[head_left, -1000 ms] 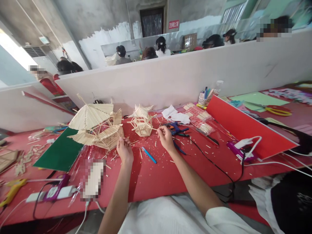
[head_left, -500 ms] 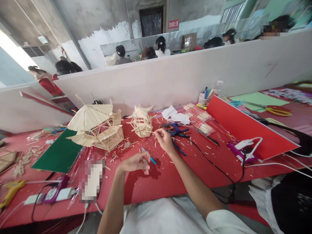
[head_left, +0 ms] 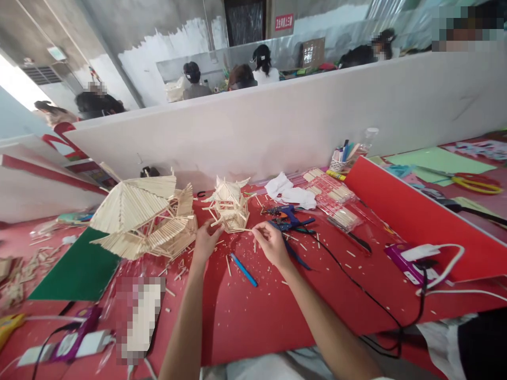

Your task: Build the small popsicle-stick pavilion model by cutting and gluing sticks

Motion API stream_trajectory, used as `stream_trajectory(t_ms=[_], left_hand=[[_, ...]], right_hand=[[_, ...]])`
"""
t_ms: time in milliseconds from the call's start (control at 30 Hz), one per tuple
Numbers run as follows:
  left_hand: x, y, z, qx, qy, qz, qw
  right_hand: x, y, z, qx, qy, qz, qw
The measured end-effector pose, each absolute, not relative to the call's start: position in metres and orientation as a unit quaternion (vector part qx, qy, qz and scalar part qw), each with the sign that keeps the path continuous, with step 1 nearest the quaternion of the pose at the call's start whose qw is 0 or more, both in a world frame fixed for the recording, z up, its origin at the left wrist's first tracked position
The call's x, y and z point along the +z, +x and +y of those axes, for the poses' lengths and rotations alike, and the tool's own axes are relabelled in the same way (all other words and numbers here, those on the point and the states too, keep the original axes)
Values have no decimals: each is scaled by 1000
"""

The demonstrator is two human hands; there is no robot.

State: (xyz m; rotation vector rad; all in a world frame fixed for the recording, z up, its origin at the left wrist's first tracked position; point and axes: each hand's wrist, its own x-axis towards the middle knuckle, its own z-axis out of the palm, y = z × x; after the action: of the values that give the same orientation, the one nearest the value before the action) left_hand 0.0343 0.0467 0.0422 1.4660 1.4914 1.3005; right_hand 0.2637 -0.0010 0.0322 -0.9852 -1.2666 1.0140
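A small pavilion model [head_left: 228, 203] built of thin wooden sticks stands on the red table in front of me. At its lower left edge is my left hand [head_left: 206, 241], thumb and fingers bent around the base and seemingly gripping it. My right hand [head_left: 272, 244] pinches a thin wooden stick [head_left: 243, 230], whose far end reaches the model's front base. Whether the stick touches the base I cannot tell. A blue pen [head_left: 244, 270] lies on the table between my forearms. Left of my left hand stands a larger stick pavilion [head_left: 138, 214] with a broad slatted roof.
Blue-handled pliers [head_left: 291, 217] lie just beyond my right hand, near a crumpled white cloth [head_left: 289, 191] and bagged sticks [head_left: 335, 198]. A red board [head_left: 420, 221] leans over a power strip [head_left: 412, 264] at right. A green board [head_left: 75, 269] lies left. Stick scraps litter the table.
My left hand has moved forward from above the blue pen to the small model's left side. My right hand still pinches the stick by the model. The view has shifted slightly.
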Motion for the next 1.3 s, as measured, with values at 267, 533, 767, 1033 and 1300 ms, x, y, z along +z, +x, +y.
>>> stream_trajectory(t_ms=[267, 533, 767, 1033, 1300], left_hand=[[32, 30, 39, 497, 615, 543, 284], [63, 27, 17, 170, 742, 326, 561], [61, 12, 11, 340, 675, 210, 620], [64, 9, 4, 555, 636, 147, 515], [56, 16, 5, 613, 595, 195, 483]], right_hand=[[38, 263, -2, 441, -450, -558, 541], [25, 258, 5, 483, -456, -523, 535], [36, 249, 9, 481, -469, -537, 510], [35, 244, 7, 481, -489, -544, 484], [25, 245, 9, 476, -508, -522, 493]])
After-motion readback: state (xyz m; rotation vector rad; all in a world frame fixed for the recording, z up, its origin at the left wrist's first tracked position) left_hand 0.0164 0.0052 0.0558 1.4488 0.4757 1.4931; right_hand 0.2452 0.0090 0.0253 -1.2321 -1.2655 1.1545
